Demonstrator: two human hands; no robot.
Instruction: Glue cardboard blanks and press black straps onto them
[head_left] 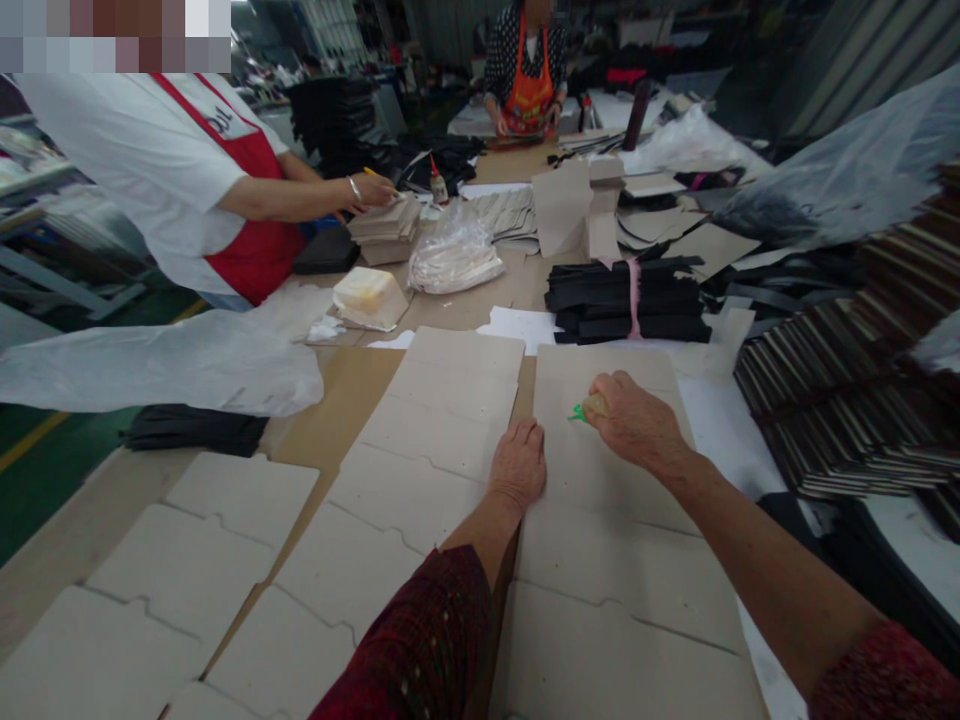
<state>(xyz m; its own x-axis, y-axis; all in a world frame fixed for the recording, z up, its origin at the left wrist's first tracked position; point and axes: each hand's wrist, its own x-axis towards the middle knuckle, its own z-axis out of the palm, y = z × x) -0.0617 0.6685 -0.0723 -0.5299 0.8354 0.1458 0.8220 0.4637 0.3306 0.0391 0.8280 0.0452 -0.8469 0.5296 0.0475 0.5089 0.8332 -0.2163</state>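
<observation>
My left hand [517, 465] rests knuckles up on the edge of a grey cardboard sheet [600, 560], its fingers curled under. My right hand [630, 422] is closed round a small tool with a green tip [576, 412], pressed onto the same sheet. More grey cut cardboard pieces [420, 440] lie in overlapping rows to the left of my hands.
A person in a white shirt and red apron [217, 170] works at a stack of boards [386, 230] at the left. Another person in an orange apron [527, 80] stands at the far end. Black strip bundles [626, 300], a plastic bag [454, 255] and striped stacks [847, 400] crowd the table.
</observation>
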